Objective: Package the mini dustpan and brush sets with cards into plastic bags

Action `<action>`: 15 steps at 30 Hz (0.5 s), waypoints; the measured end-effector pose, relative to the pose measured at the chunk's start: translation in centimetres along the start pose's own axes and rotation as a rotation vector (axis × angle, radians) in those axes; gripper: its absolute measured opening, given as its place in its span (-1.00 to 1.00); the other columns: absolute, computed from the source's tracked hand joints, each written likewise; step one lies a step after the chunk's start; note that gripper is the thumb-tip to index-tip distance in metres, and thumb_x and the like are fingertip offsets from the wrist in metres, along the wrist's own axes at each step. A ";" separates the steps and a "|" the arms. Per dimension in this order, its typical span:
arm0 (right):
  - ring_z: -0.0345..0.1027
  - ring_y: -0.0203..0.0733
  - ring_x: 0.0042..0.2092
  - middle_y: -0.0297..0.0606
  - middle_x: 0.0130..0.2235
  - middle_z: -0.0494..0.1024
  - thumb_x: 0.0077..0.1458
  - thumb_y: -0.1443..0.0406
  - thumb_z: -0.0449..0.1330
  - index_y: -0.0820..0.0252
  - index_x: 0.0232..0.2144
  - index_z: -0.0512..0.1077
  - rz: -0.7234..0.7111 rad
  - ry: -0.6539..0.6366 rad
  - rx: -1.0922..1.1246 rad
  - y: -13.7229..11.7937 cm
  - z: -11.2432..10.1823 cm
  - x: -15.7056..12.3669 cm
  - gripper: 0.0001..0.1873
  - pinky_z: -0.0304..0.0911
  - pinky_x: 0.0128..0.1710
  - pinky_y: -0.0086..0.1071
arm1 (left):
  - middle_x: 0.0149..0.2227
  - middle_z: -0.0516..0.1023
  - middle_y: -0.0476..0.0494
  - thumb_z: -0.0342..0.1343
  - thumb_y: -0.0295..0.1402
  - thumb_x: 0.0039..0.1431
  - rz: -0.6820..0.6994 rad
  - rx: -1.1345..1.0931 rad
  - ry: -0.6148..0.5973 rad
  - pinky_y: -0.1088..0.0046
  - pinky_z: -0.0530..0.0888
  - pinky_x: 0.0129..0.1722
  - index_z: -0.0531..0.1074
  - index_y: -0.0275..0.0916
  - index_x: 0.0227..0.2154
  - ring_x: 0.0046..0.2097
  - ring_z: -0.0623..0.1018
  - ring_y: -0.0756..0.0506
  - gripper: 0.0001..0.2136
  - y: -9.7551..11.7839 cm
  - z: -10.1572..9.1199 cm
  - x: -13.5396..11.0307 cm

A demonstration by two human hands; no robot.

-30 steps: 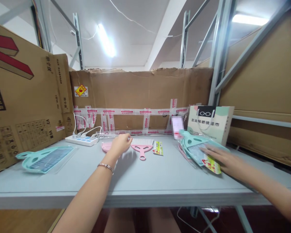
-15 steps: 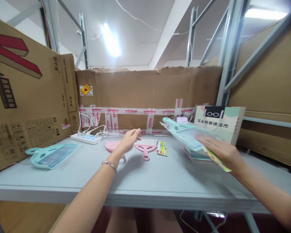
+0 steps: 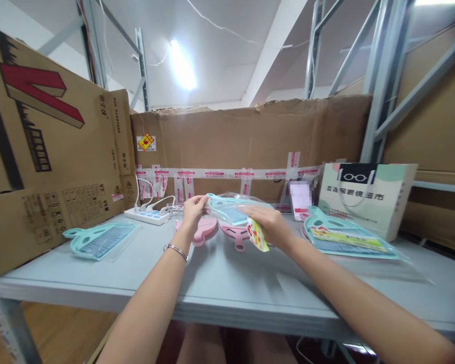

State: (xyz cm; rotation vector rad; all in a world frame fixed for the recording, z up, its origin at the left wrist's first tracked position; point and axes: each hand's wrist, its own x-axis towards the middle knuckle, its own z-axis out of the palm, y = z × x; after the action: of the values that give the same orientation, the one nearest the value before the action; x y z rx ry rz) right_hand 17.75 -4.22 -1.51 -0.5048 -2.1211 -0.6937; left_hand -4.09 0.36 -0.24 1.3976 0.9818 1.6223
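A mint-green dustpan set in a clear plastic bag (image 3: pixel 231 211) is held between my two hands above the table. At its handle end, my left hand (image 3: pixel 195 208) pinches the bag. My right hand (image 3: pixel 268 222) grips the other end, where a yellow printed card (image 3: pixel 258 235) hangs below the fingers. Underneath, partly covered, lie a pink dustpan (image 3: pixel 205 228) and a pink brush (image 3: pixel 238 235), whose bristles are hidden by the bag. To the right, a pile of bagged mint-green dustpan sets (image 3: pixel 349 241) has a yellow card on top.
Another bagged mint-green set (image 3: pixel 102 240) lies at the left of the table (image 3: pixel 220 288). Behind are a white power strip (image 3: pixel 147 216) with plugged cables, a phone (image 3: pixel 301 199) and a printed paper bag (image 3: pixel 367 197). Cardboard boxes (image 3: pixel 227 136) wall the back and left.
My right hand has brought the bagged dustpan set from the right pile to the middle. My left hand now pinches its handle end. The view has shifted slightly right-to-left.
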 end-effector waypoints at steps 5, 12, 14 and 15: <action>0.39 -0.16 -0.01 -0.16 -0.08 0.53 0.15 0.34 0.03 0.13 -0.02 0.38 -0.083 0.081 0.032 -0.8 0.3 -0.9 -0.66 0.31 -0.01 -0.20 | -0.48 0.49 -0.09 0.09 -0.35 -0.02 0.139 0.152 0.204 0.55 0.37 -0.42 0.45 -0.34 -0.45 -0.43 0.44 0.02 -0.85 -0.7 -0.5 1.0; 0.34 -0.13 0.03 -0.12 -0.05 0.50 0.18 0.36 -0.03 0.14 0.01 0.36 -0.009 0.234 0.077 -0.1 -1.7 -1.8 -0.64 0.30 0.00 -0.16 | -0.30 0.50 -0.21 -0.17 -0.37 0.15 0.050 0.269 0.701 0.50 0.41 -0.38 0.35 -0.35 -0.18 -0.35 0.50 -0.02 -0.72 -1.1 -6.5 3.7; 0.34 -0.14 0.03 -0.15 -0.05 0.50 0.19 0.37 -0.06 0.12 -0.01 0.38 0.029 0.248 0.045 0.4 -1.9 -2.0 -0.63 0.29 0.00 -0.15 | -0.19 0.49 -0.24 -0.18 -0.37 0.16 0.106 0.448 0.935 0.45 0.41 -0.19 0.37 -0.29 -0.20 -0.16 0.49 -0.07 -0.74 -1.5 -9.2 3.7; 0.35 -0.15 0.03 -0.17 -0.05 0.51 0.19 0.37 -0.07 0.11 -0.01 0.38 0.037 0.237 0.030 0.5 -1.8 -2.1 -0.63 0.29 0.00 -0.15 | -0.14 0.47 -0.26 -0.18 -0.40 0.16 0.094 0.511 1.032 0.39 0.38 -0.10 0.37 -0.28 -0.19 -0.06 0.46 -0.10 -0.74 -1.8 -10.4 3.6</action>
State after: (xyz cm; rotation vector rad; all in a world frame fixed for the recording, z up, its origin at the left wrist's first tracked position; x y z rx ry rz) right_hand 20.33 -5.19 -2.13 -0.4225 -1.8927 -0.6655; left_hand -14.63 3.62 -1.49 0.8259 2.0427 2.3165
